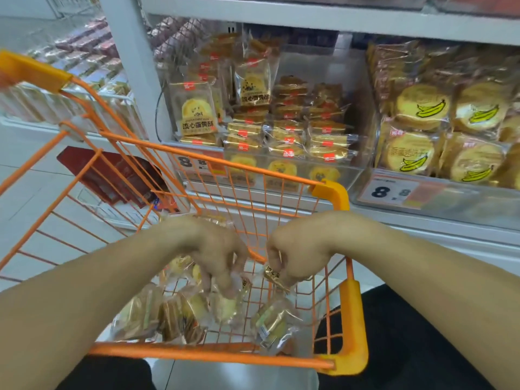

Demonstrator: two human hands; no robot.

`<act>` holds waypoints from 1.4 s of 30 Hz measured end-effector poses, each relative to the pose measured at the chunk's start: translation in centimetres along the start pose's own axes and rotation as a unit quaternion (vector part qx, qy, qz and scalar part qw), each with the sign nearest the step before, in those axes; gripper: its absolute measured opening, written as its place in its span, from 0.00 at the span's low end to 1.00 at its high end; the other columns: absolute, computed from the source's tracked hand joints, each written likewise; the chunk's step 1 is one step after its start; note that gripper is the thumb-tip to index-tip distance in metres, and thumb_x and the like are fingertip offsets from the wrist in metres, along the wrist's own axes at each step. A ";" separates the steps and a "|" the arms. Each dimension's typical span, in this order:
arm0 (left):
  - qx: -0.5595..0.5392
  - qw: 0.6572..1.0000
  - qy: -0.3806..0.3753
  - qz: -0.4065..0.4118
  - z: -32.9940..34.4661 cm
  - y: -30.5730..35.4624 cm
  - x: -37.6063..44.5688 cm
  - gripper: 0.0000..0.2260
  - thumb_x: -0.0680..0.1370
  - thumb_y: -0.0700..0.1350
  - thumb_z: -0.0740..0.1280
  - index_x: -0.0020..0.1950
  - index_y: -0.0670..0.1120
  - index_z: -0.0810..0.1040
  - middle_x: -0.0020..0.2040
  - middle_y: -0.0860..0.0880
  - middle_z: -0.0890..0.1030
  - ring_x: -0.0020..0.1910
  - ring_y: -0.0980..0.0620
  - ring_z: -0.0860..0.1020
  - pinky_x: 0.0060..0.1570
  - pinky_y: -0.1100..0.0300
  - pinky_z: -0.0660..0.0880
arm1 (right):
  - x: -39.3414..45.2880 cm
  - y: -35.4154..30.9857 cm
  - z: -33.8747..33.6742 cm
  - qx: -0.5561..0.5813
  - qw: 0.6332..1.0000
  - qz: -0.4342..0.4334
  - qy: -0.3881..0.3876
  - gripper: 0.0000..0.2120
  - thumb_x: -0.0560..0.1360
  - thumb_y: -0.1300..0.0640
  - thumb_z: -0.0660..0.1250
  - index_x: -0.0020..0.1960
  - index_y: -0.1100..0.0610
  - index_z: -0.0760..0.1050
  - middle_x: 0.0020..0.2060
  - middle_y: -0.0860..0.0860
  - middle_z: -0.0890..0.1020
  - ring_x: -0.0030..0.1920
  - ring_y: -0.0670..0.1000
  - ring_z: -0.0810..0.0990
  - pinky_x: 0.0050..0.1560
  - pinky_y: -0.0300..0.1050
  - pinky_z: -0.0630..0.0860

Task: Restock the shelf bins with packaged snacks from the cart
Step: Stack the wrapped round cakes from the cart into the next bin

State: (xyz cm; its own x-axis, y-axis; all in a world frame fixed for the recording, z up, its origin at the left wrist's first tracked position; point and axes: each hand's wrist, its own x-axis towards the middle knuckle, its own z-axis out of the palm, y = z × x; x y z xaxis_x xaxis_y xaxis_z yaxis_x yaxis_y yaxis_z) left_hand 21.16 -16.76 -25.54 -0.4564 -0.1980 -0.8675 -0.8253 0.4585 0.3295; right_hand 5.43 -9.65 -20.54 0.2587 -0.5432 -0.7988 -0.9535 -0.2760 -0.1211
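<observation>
A person leans over an orange wire shopping cart (332,192) parked against a white shelf. Both bare arms reach down into it. The left hand (216,249) has its fingers curled downward, pinching a clear-wrapped yellow pastry packet (226,304) from the loose pile of packets (174,313) on the cart floor. The right hand (295,254) is clenched around a small gold-printed snack packet (274,275), lifted just above the pile. The clear plastic shelf bin of matching egg-yolk pastries (284,128) stands just beyond the cart's far rim, partly filled.

The wrappers look slick and the left grip is only fingertips, so that packet could slip back. The neighbouring bin of banana-printed round cakes (439,130) sits close, so a packet might land in the wrong bin.
</observation>
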 end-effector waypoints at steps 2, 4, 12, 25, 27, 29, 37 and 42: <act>-0.027 0.996 0.059 0.062 -1.4 -1.1 -2.3 0.15 0.69 0.53 0.79 0.44 0.51 0.74 0.53 0.51 0.82 0.50 0.47 0.83 0.49 0.53 0.78 | -0.1 0.8 -0.2 0.107 0.994 -0.019 0.033 0.19 0.81 0.46 0.65 0.66 0.58 0.74 0.54 0.55 0.84 0.52 0.54 0.84 0.47 0.48 0.77; -0.076 0.980 0.130 0.132 -2.5 -1.6 -4.8 0.15 0.70 0.50 0.79 0.43 0.49 0.73 0.46 0.49 0.80 0.41 0.47 0.80 0.44 0.51 0.78 | -0.7 1.2 -0.5 0.227 0.971 -0.027 0.075 0.21 0.82 0.43 0.60 0.69 0.54 0.69 0.54 0.53 0.84 0.50 0.51 0.86 0.49 0.46 0.78; -0.328 0.856 0.182 0.354 -3.4 -2.0 -7.5 0.18 0.67 0.44 0.81 0.43 0.46 0.71 0.41 0.43 0.67 0.39 0.41 0.66 0.42 0.50 0.69 | -3.4 4.0 -1.7 0.536 0.830 -0.116 0.102 0.26 0.78 0.40 0.63 0.69 0.56 0.70 0.59 0.58 0.82 0.50 0.60 0.86 0.47 0.49 0.84; -0.389 0.838 0.254 0.286 -3.3 1.2 -8.6 0.19 0.75 0.44 0.72 0.65 0.42 0.75 0.50 0.42 0.86 0.45 0.44 0.84 0.44 0.50 0.81 | -2.6 5.7 -1.9 0.603 0.673 -0.142 0.403 0.28 0.58 0.56 0.82 0.56 0.58 0.80 0.50 0.61 0.84 0.48 0.59 0.85 0.48 0.50 0.84; -0.362 0.849 0.267 0.277 -3.4 1.2 -8.4 0.16 0.76 0.38 0.71 0.64 0.40 0.77 0.53 0.39 0.85 0.50 0.39 0.84 0.49 0.47 0.82 | -2.4 5.1 -2.0 0.599 0.639 -0.153 0.458 0.29 0.59 0.55 0.81 0.58 0.57 0.80 0.49 0.58 0.86 0.47 0.57 0.85 0.50 0.50 0.83; -0.399 0.824 0.280 0.287 -3.4 1.4 -8.0 0.16 0.75 0.34 0.72 0.62 0.40 0.78 0.54 0.39 0.84 0.52 0.38 0.84 0.53 0.47 0.82 | -2.4 4.4 -2.2 0.583 0.626 -0.152 0.495 0.26 0.63 0.53 0.80 0.59 0.55 0.79 0.50 0.53 0.86 0.51 0.56 0.85 0.52 0.50 0.83; -0.276 0.702 0.595 0.279 -3.4 2.8 -5.6 0.24 0.79 0.42 0.69 0.74 0.51 0.68 0.70 0.58 0.72 0.68 0.59 0.72 0.68 0.58 0.70 | -2.0 5.1 -5.6 0.421 0.651 -0.116 0.621 0.17 0.70 0.52 0.79 0.56 0.53 0.80 0.48 0.48 0.86 0.50 0.47 0.85 0.53 0.49 0.82; 0.053 0.819 0.571 0.014 -3.8 0.5 -3.3 0.35 0.82 0.62 0.49 0.81 0.45 0.38 0.82 0.47 0.40 0.80 0.49 0.39 0.78 0.50 0.40 | 0.9 5.8 -11.0 0.359 0.649 0.019 0.671 0.23 0.68 0.44 0.79 0.56 0.53 0.77 0.41 0.44 0.82 0.41 0.44 0.82 0.39 0.35 0.75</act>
State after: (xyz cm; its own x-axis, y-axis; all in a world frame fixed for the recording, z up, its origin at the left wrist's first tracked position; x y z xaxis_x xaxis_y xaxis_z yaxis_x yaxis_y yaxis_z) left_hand 20.96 -19.20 -21.08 -0.5386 -0.8392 0.0748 -0.8028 0.5381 0.2568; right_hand 1.81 -20.49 -15.46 -0.3242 -0.8728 0.3649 -0.6656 -0.0637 -0.7436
